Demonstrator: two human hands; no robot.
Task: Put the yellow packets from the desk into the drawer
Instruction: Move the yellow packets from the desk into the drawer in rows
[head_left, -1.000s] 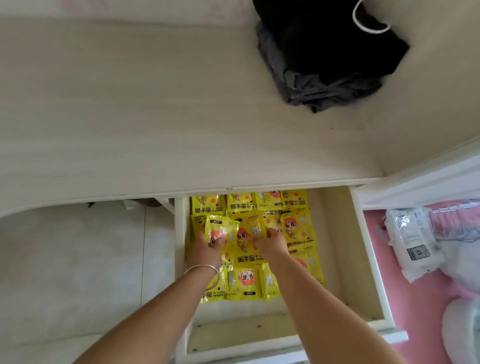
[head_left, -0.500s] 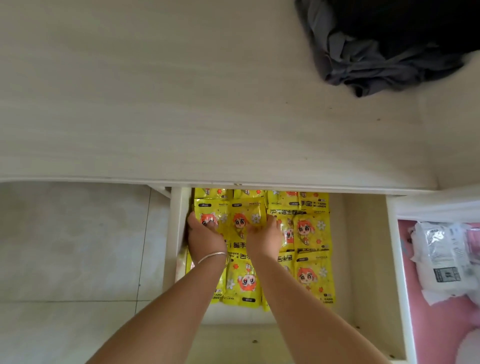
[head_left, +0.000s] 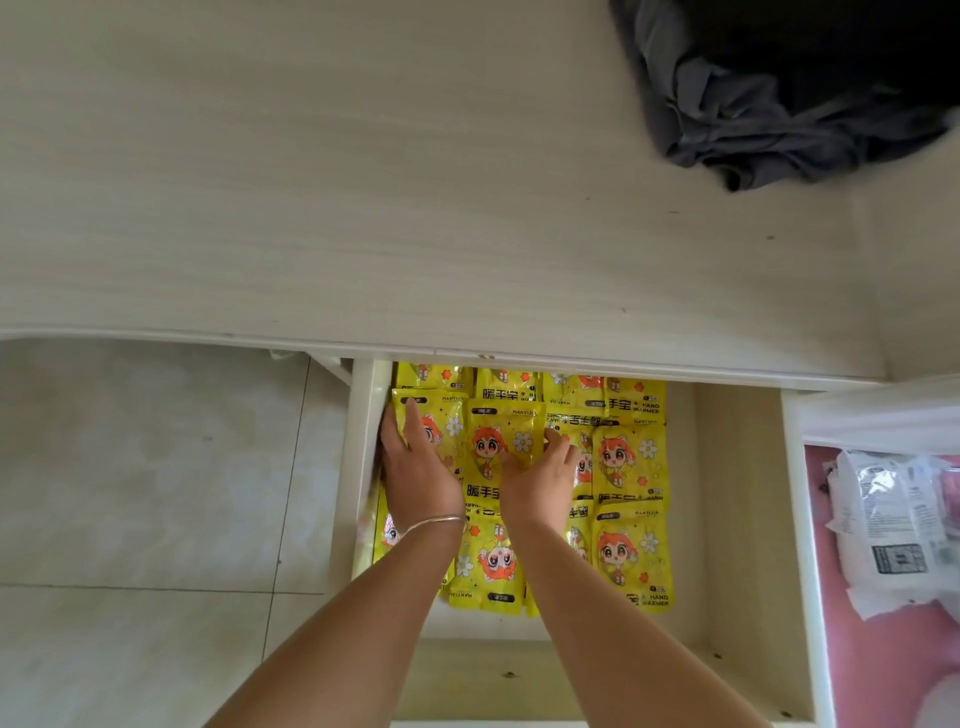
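Both hands (head_left: 483, 475) press yellow packets (head_left: 628, 462) flat in the drawer (head_left: 737, 519).

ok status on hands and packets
Left hand and right hand flat on yellow packets in the open drawer. Nothing blocking.

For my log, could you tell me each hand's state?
Left hand: open, flat on hand warmer packets.
Right hand: open, resting on them.

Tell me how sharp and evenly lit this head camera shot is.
Head view: soft daylight, no harsh glare; yellow packets print readable; dark clothes smeared by blur at right edge; wide-angle bends desk edge; both hands fairly sharp.
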